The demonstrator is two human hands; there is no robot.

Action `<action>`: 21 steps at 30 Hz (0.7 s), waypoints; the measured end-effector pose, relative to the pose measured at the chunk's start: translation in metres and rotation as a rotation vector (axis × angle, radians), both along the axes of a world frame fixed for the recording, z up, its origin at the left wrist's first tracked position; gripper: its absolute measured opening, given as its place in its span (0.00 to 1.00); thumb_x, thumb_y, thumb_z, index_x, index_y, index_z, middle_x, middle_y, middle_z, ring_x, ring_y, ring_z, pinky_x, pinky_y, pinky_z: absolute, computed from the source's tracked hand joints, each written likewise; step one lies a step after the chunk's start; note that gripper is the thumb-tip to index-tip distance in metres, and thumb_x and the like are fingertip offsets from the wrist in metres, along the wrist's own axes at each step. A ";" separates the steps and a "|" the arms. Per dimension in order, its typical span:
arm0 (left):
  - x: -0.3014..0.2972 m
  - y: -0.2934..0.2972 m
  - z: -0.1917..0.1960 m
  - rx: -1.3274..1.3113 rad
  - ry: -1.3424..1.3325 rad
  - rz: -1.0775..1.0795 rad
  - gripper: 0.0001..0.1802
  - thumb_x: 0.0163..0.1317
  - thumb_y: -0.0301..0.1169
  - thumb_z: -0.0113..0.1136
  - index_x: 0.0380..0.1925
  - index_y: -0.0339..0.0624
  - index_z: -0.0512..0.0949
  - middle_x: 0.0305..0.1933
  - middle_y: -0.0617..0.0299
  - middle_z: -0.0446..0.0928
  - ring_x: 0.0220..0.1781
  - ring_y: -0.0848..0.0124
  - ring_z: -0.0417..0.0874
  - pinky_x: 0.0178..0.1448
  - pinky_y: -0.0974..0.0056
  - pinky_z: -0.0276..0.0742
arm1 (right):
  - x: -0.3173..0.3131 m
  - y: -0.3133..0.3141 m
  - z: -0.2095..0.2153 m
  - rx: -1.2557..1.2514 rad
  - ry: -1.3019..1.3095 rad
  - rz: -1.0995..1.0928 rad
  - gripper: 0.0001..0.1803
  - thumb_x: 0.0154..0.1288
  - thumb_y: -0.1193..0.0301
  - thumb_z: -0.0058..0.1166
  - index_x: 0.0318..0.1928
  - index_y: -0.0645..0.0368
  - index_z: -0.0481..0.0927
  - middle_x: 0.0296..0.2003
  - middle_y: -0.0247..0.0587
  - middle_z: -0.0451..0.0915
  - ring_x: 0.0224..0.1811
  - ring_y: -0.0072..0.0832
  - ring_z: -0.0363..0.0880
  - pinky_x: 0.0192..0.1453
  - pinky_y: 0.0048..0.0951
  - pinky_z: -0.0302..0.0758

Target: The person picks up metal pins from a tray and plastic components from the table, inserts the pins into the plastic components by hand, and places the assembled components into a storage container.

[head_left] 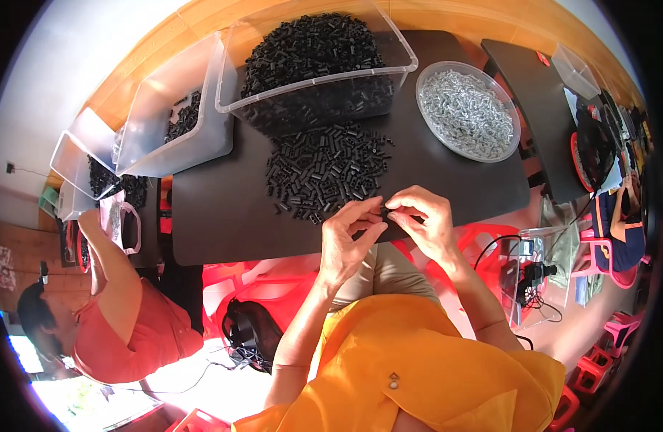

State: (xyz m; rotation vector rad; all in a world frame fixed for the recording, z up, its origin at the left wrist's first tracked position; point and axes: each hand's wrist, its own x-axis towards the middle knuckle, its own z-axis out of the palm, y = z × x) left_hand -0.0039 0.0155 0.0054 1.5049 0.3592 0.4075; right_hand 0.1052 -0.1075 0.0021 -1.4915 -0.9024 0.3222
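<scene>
My left hand (348,236) and my right hand (423,220) meet over the near edge of the dark table, fingertips pinched close together. Between them is a small black piece (385,211), mostly covered by the fingers; it resembles the loose parts nearby. Just beyond my hands spreads a pile of short black cylindrical plastic parts (324,169). A round clear tub (517,137) full of small shiny silvery pieces (467,111) stands to the right of that pile. Which hand bears the piece's weight is hidden.
A large clear bin (410,66) heaped with black parts stands at the back. Left of it is another translucent bin (148,155) with fewer parts. A person in a red shirt (137,331) sits at the left; another person (619,223) sits far right. Red stools (482,245) and cables stand below.
</scene>
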 end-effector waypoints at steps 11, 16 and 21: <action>-0.001 0.001 -0.013 -0.016 -0.023 -0.019 0.11 0.56 0.18 0.60 0.41 0.32 0.79 0.37 0.58 0.79 0.35 0.73 0.82 0.43 0.70 0.80 | 0.004 -0.007 0.015 -0.061 -0.407 -0.153 0.14 0.47 0.82 0.62 0.36 0.60 0.75 0.29 0.43 0.76 0.29 0.36 0.77 0.33 0.31 0.75; -0.006 0.006 -0.012 -0.485 -0.183 -0.092 0.09 0.56 0.19 0.61 0.38 0.33 0.79 0.35 0.56 0.80 0.33 0.72 0.82 0.41 0.68 0.82 | 0.092 -0.025 0.015 -0.161 -0.382 -0.413 0.08 0.53 0.81 0.59 0.36 0.60 0.79 0.29 0.38 0.78 0.28 0.25 0.77 0.31 0.25 0.73; -0.003 0.002 -0.014 -0.581 -0.234 -0.130 0.08 0.56 0.19 0.62 0.37 0.34 0.78 0.35 0.55 0.80 0.33 0.72 0.82 0.40 0.68 0.82 | 0.159 -0.045 -0.001 -0.430 -0.532 -0.527 0.06 0.51 0.80 0.60 0.32 0.63 0.79 0.31 0.45 0.79 0.31 0.39 0.80 0.35 0.35 0.75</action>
